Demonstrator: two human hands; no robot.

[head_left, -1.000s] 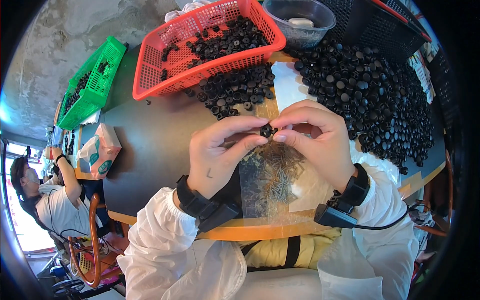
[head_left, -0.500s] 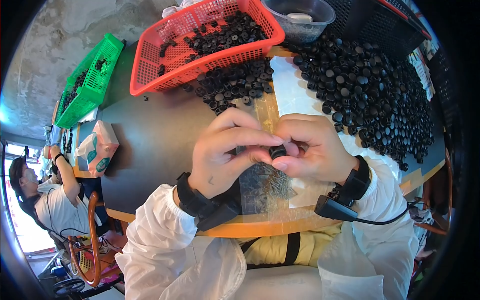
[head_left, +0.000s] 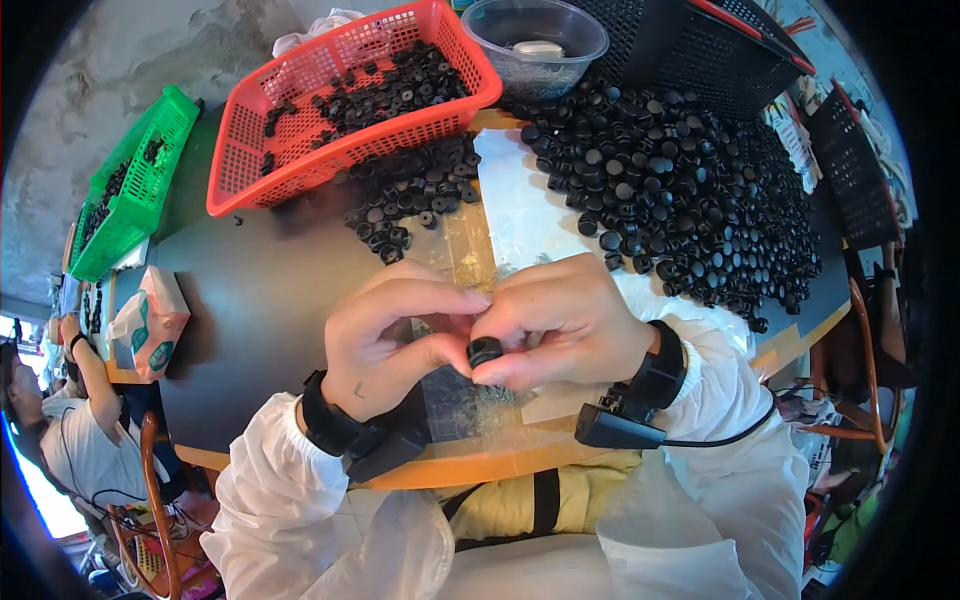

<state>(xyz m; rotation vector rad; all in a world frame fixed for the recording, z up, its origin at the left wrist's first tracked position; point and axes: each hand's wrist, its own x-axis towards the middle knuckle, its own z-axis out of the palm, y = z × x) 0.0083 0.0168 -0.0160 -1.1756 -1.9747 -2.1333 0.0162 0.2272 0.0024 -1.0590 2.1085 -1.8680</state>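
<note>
Head view, looking down: dark grey table (head_left: 250, 300) with a wooden edge strip along its near side, grey concrete floor beyond at 11 o'clock. At 12 o'clock, a red plastic basket (head_left: 300, 150) partly filled with small black round parts; a loose cluster of the same parts (head_left: 415, 195) lies on the table just below it. At 1 to 3 o'clock, a large heap of black caps (head_left: 680, 190) spreads over a pale sheet, with a clear plastic tub (head_left: 535, 40) and black mesh crates (head_left: 720, 45) behind it. At 10 o'clock, a green basket (head_left: 130, 180) holding a few black parts; at 9 o'clock, a soft tissue pack (head_left: 150, 320). At 8 o'clock, another person (head_left: 60, 440) sits at the far left, one arm raised, largely cut off by the rim. Centre: left hand (head_left: 395, 340) and right hand (head_left: 565, 325) meet fingertip to fingertip, both wearing black wrist straps and white sleeves. A single black cap (head_left: 485, 352) is pinched at the junction, held between the right thumb and forefinger, with the left thumb and fingertips closed against it from the 9 o'clock side. A clear bag (head_left: 460, 395) of fine pale pieces lies on the table under the hands, its contents too small to make out. Whether anything sits inside the cap cannot be told; the fingers cover most of it.
</note>
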